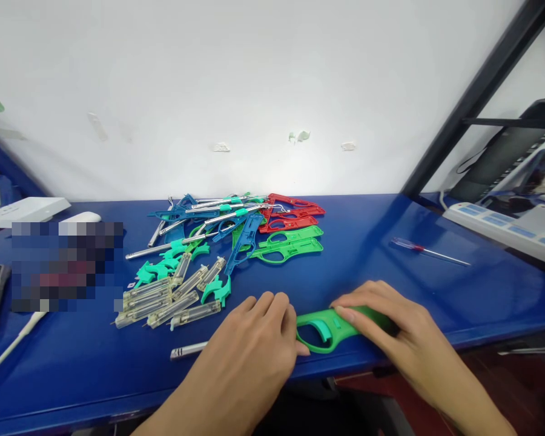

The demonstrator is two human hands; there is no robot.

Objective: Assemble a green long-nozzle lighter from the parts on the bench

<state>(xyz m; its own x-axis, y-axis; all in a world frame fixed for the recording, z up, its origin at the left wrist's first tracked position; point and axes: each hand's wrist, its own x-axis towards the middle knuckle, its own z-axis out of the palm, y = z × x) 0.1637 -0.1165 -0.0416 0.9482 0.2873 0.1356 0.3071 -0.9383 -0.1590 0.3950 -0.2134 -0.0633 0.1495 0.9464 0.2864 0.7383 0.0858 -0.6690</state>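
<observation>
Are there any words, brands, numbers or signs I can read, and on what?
None can be read.
White box: faint marks, too small to read.
White strip with blue panels: any print is too blurred.
Metal tube jutting past the left hand: dark marks, too small to make out.
Green casing in the left hand and right hand: no lettering shows.

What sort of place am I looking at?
Perhaps a small workshop: the left hand and right hand hold a green plastic casing, clear tubes lie in a cluster, and a screwdriver rests on the blue table.
</observation>
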